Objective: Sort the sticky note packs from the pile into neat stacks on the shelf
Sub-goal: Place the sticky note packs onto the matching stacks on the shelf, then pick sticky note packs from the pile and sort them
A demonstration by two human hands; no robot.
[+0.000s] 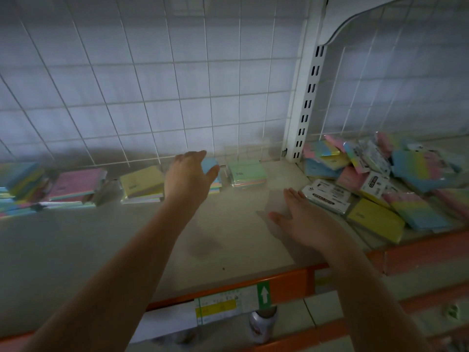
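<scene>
The left hand (189,175) rested flat-fingered on the blue-topped stack (212,174) at the far edge; a careless shove could topple it (wrappers look slippery). The right hand (302,219) hovered spread, empty, near the pile (385,179) at right.

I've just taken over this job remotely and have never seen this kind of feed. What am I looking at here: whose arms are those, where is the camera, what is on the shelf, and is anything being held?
There is no machine. One camera worn on a person's head looks forward and down, so the two bare arms are that person's own. The left hand reaches to the blue-topped stack at the back of the shelf; whether it grips the stack is hidden. The right hand is flat and holds nothing. Along the wire grid stand neat stacks of sticky note packs, among them a yellow-topped stack and a green-topped stack. The unsorted pile lies at the right.
</scene>
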